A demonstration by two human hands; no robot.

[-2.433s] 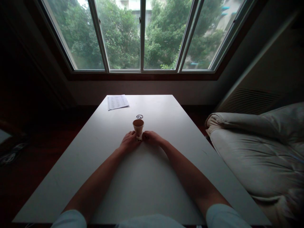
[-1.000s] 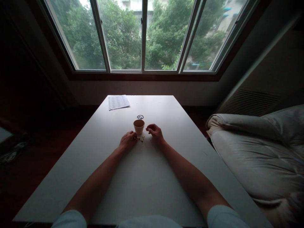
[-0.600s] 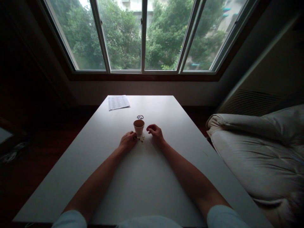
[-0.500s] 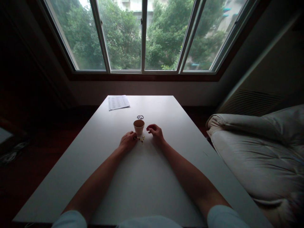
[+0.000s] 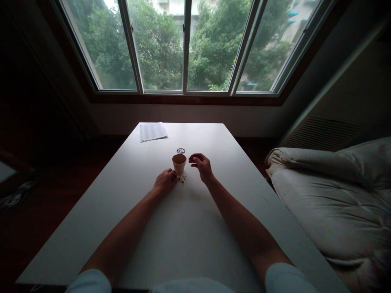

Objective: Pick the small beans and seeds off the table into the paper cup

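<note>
A brown paper cup (image 5: 179, 163) stands upright on the white table, its open mouth toward me. Low at its left side rests my left hand (image 5: 165, 180), fingers curled; a small dark spot shows at the fingertips, too tiny to name. Several small pale and dark bits (image 5: 182, 179) lie just in front of the cup, close to those fingertips. To the right of the rim is my right hand (image 5: 202, 165), raised off the table, with thumb and fingers bent together as in a pinch. Whatever it may hold is too small to make out.
Behind the cup lies a small round dark-rimmed item (image 5: 181, 150). Printed sheets of paper (image 5: 153, 131) sit at the table's far left corner. A pale padded seat (image 5: 330, 195) stands along the right, and a window (image 5: 186, 49) fills the wall ahead.
My right hand has risen slightly from beside the cup's base to about the height of its rim. The left hand and the cup keep their places.
</note>
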